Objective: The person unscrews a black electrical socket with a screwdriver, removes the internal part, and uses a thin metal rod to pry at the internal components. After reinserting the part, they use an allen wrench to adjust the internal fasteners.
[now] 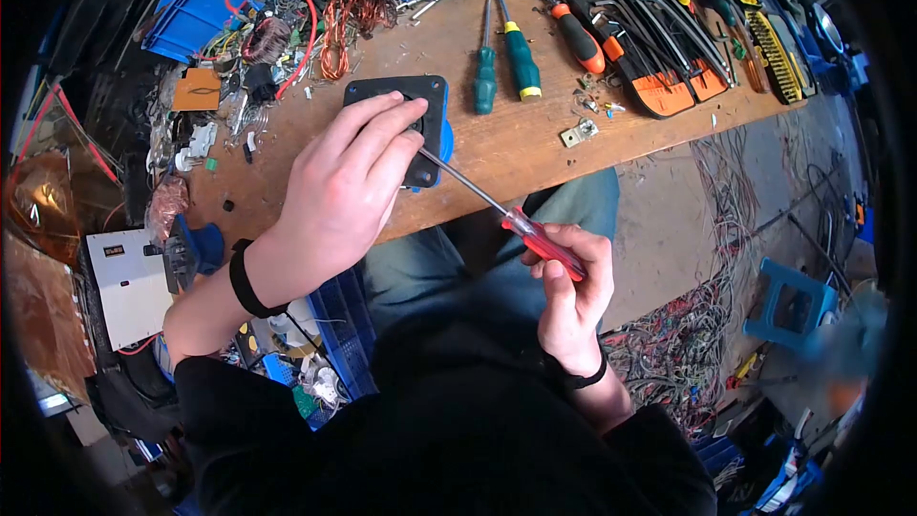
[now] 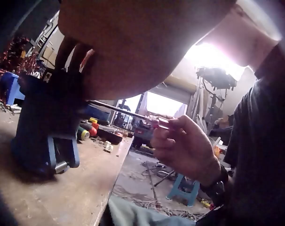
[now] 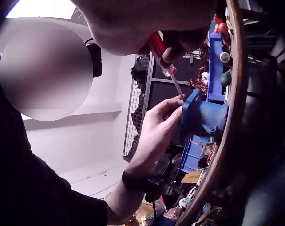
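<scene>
On the wooden bench (image 1: 535, 148), close to its front edge, stands a blue plastic housing (image 3: 206, 115) with a square, dark-faced flange (image 1: 368, 91) on top. Its lower side carries a hinge bracket with a coil spring (image 2: 61, 167). My left hand (image 1: 349, 177) holds the housing from above, fingers across the flange; its thumb is hidden in the head view. My right hand (image 1: 578, 287) grips the red, clear-collared handle of a screwdriver (image 1: 546, 241). The shaft slants up to the flange, and its tip is hidden at my left fingertips.
Two green screwdrivers (image 1: 484, 76) and an orange-black one (image 1: 578, 38) lie beyond the housing. Hex key sets (image 1: 659, 86) are at the right, near a small metal bracket (image 1: 579, 132). Wire scraps and a copper coil (image 1: 267, 38) crowd the left. A blue stool (image 1: 791, 306) stands on the floor.
</scene>
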Available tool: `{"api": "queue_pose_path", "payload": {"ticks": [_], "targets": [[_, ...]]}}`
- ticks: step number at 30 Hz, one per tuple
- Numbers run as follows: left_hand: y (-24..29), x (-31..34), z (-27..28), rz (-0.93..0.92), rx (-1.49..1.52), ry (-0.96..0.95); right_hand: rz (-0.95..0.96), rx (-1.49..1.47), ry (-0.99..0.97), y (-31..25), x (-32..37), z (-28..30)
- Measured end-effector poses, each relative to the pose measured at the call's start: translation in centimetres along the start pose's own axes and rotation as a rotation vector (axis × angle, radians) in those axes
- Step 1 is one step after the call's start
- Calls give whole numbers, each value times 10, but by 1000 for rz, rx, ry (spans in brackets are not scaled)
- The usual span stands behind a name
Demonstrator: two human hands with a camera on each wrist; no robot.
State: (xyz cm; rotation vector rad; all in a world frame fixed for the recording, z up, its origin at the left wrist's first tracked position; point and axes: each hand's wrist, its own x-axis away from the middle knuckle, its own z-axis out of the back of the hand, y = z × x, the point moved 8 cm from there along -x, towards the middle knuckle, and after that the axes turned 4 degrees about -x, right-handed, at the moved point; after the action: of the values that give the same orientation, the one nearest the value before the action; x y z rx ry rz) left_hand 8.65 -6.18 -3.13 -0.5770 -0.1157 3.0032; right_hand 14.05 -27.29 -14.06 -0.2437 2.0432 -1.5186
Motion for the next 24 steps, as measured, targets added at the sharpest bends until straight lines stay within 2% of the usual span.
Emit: {"api": "queue_pose_path", "payload": {"ticks": [5,9,12,14,17,18,19,20,21,22,24], "targets": [[4,-3,1,27,18,16,81,-62,18,-4,2,1],[-1,-1,0,64,68,-5,-83,-193,122,1,5,5],[0,-5,7,-22,4,-24,-176,-219,173,3,5,15],[0,-6,13,-80,39,-10,-156,-312,219,1,1,24],[-28,-8,28,-12,52,21,-166,-428,397,7,-3,50],[-41,-7,38,27,-92,84,-170,-420,435,11,-5,59],[-67,-7,46,132,-65,133,-156,-379,400,9,-10,62],[-91,-5,52,168,-207,213,-167,-369,396,12,-11,64],[-119,-2,56,290,-204,261,-174,-357,390,14,-12,64],[-147,5,59,299,-260,310,-185,-349,383,17,-12,65],[-170,15,57,325,-424,230,-237,-355,397,15,-8,58]]}}
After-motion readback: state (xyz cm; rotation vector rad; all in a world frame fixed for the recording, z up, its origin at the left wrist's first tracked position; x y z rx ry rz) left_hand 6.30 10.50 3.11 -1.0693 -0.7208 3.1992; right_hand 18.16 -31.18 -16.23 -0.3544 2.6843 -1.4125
